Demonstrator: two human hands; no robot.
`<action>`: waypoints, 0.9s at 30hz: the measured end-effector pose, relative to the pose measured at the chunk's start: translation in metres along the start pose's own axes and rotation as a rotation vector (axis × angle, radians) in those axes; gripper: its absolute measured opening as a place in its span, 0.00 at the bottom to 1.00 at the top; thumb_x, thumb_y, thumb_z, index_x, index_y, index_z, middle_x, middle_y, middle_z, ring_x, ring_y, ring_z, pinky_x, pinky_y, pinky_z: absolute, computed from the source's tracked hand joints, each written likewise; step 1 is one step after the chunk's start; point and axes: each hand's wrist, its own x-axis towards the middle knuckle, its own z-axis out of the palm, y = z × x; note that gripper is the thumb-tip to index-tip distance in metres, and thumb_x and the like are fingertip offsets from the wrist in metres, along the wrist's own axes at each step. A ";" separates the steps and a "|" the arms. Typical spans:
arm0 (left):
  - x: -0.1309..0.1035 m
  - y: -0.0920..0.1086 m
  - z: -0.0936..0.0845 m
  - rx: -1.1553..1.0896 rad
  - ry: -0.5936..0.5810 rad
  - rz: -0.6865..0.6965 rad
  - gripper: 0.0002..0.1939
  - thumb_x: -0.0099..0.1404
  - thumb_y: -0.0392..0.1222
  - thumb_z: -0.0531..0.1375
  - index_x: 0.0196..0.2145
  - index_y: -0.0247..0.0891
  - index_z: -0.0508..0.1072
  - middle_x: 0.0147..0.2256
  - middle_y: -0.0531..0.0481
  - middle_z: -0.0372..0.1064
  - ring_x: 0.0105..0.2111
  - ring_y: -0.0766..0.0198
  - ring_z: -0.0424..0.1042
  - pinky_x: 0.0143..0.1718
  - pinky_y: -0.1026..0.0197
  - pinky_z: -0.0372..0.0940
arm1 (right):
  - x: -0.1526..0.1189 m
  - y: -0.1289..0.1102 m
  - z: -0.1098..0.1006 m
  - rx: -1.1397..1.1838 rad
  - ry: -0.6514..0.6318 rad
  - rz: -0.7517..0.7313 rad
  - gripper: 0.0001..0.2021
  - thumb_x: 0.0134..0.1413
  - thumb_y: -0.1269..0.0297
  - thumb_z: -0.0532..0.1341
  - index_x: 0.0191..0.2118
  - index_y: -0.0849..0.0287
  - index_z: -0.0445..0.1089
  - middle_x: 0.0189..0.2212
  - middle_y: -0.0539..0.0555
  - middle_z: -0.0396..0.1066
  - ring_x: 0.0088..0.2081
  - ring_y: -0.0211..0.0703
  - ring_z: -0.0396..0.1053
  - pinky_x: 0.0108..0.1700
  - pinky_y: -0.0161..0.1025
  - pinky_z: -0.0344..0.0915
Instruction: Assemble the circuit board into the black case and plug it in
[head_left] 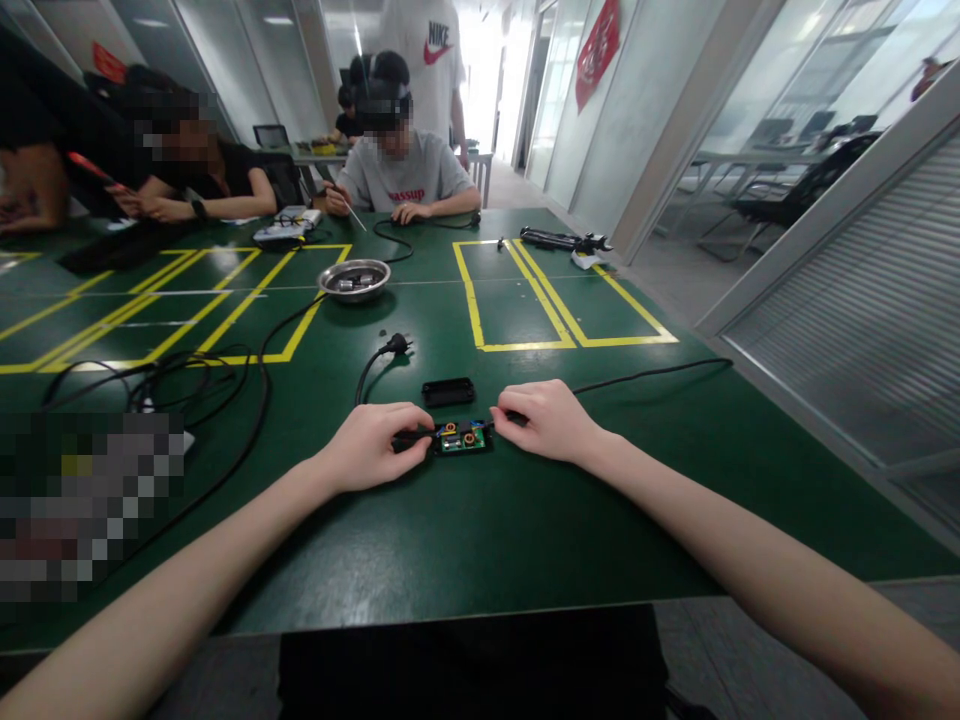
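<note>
A small black case with a green circuit board (463, 438) lies open on the green table, copper coils and coloured wires showing in it. My left hand (382, 445) is at its left end, thumb and fingers closed round a black cable (411, 435). At the right end my right hand (544, 420) pinches another black cable (637, 376), which runs off to the right. Just behind the board lies a black cover (448, 391), separate from the case. A black plug (397, 345) on a cable rests behind my left hand.
A metal bowl (355, 280) holding small parts stands farther back. Coiled black cables (187, 380) lie at the left. Yellow tape (525, 347) marks the green table (450, 550). A folded black stand (562, 240) lies at the back right. Other people sit across the table.
</note>
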 end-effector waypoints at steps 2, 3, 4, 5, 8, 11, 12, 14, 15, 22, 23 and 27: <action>0.000 0.000 0.000 0.000 -0.005 -0.002 0.09 0.68 0.42 0.59 0.41 0.38 0.78 0.35 0.49 0.79 0.31 0.65 0.77 0.30 0.67 0.67 | 0.000 0.000 0.000 0.008 -0.007 -0.008 0.16 0.65 0.64 0.55 0.24 0.59 0.67 0.22 0.51 0.70 0.24 0.37 0.64 0.30 0.36 0.49; 0.000 0.000 0.000 0.000 -0.008 -0.002 0.09 0.68 0.42 0.59 0.41 0.38 0.78 0.35 0.49 0.79 0.31 0.65 0.76 0.30 0.67 0.67 | 0.000 0.000 0.000 0.011 -0.013 -0.009 0.16 0.65 0.64 0.55 0.24 0.59 0.67 0.22 0.51 0.70 0.24 0.37 0.64 0.30 0.36 0.49; 0.000 0.000 0.001 -0.002 -0.011 -0.001 0.09 0.68 0.41 0.59 0.41 0.38 0.78 0.35 0.50 0.79 0.31 0.65 0.76 0.30 0.66 0.67 | 0.000 0.000 0.000 0.013 -0.021 -0.007 0.16 0.65 0.65 0.55 0.24 0.58 0.67 0.22 0.51 0.70 0.24 0.37 0.64 0.30 0.36 0.49; -0.001 0.000 0.001 -0.004 -0.015 0.000 0.09 0.68 0.41 0.59 0.41 0.38 0.78 0.35 0.50 0.79 0.31 0.65 0.76 0.30 0.66 0.67 | 0.001 0.000 0.000 0.012 -0.030 -0.001 0.16 0.64 0.64 0.55 0.24 0.58 0.67 0.22 0.51 0.70 0.24 0.37 0.64 0.30 0.36 0.49; -0.001 0.000 0.001 -0.023 -0.016 0.003 0.09 0.68 0.41 0.59 0.41 0.38 0.78 0.35 0.50 0.78 0.30 0.66 0.75 0.30 0.66 0.66 | 0.001 0.000 0.000 0.010 -0.057 0.025 0.15 0.64 0.64 0.56 0.24 0.58 0.67 0.22 0.51 0.70 0.24 0.37 0.63 0.30 0.36 0.49; 0.000 -0.001 0.001 -0.042 -0.028 0.013 0.09 0.69 0.41 0.59 0.39 0.37 0.78 0.33 0.49 0.77 0.27 0.67 0.73 0.28 0.67 0.65 | 0.002 -0.001 0.000 0.024 -0.078 0.037 0.15 0.63 0.64 0.56 0.24 0.58 0.66 0.22 0.51 0.69 0.24 0.38 0.63 0.30 0.36 0.49; 0.000 -0.001 0.001 -0.043 -0.033 0.019 0.09 0.70 0.41 0.58 0.38 0.36 0.78 0.32 0.49 0.76 0.27 0.67 0.72 0.28 0.67 0.64 | 0.002 -0.001 0.000 0.030 -0.085 0.037 0.15 0.63 0.64 0.56 0.24 0.58 0.66 0.22 0.51 0.69 0.24 0.38 0.63 0.30 0.36 0.49; 0.000 -0.001 0.000 -0.031 -0.045 0.033 0.10 0.71 0.41 0.58 0.38 0.36 0.79 0.31 0.50 0.74 0.26 0.67 0.71 0.28 0.67 0.63 | 0.003 -0.001 -0.001 0.038 -0.105 0.039 0.15 0.63 0.65 0.56 0.23 0.58 0.65 0.22 0.51 0.68 0.24 0.38 0.62 0.30 0.36 0.49; 0.001 0.000 -0.001 -0.018 -0.051 0.040 0.11 0.72 0.41 0.57 0.38 0.36 0.79 0.30 0.50 0.74 0.26 0.67 0.70 0.28 0.67 0.62 | 0.003 -0.001 -0.001 0.040 -0.119 0.041 0.15 0.63 0.65 0.56 0.23 0.57 0.64 0.21 0.50 0.68 0.24 0.38 0.62 0.30 0.36 0.50; 0.000 0.001 -0.007 0.067 -0.114 0.089 0.10 0.72 0.39 0.56 0.41 0.36 0.78 0.36 0.49 0.73 0.27 0.68 0.71 0.29 0.67 0.63 | 0.003 0.000 -0.003 0.040 -0.209 0.026 0.15 0.63 0.66 0.56 0.23 0.58 0.64 0.22 0.50 0.69 0.25 0.38 0.62 0.31 0.36 0.51; 0.000 0.001 -0.007 0.085 -0.113 0.091 0.10 0.72 0.39 0.56 0.41 0.37 0.78 0.36 0.49 0.73 0.27 0.68 0.70 0.29 0.66 0.63 | 0.003 0.000 -0.003 0.038 -0.211 0.023 0.15 0.63 0.67 0.56 0.23 0.58 0.64 0.22 0.50 0.69 0.25 0.38 0.62 0.31 0.36 0.51; 0.000 0.004 -0.008 0.177 -0.101 0.146 0.11 0.73 0.38 0.55 0.40 0.37 0.78 0.34 0.48 0.74 0.32 0.63 0.72 0.33 0.64 0.66 | 0.003 0.001 -0.003 0.039 -0.206 0.000 0.15 0.62 0.67 0.57 0.23 0.58 0.65 0.23 0.51 0.70 0.27 0.39 0.64 0.32 0.37 0.52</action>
